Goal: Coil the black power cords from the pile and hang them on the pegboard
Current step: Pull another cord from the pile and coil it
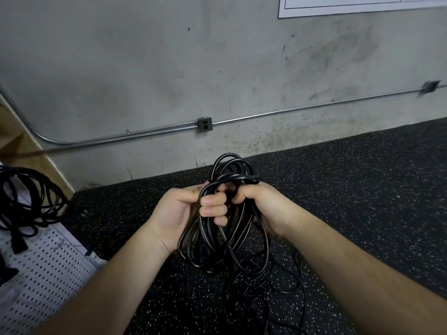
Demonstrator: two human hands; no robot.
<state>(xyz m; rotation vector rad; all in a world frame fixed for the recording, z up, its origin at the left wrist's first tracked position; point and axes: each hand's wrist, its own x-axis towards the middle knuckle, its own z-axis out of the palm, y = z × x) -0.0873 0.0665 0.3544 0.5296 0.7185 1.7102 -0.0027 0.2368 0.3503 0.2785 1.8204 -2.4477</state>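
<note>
Black glossy power cord (231, 177), coiled in loops, is gripped by curled fingers of left hand (183, 213) and right hand (262, 206).

"What kind of room is this?"

"A workshop or utility space: bare concrete wall (145, 68), exposed metal conduit (290, 111) feeding an outlet box (204, 124), speckled rubber floor (362, 189), white pegboard (48, 267) at left with coiled black cords (24, 197)."

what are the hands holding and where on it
A coiled black power cord, gripped around the upper part of its loops by the left hand and the right hand.
</note>
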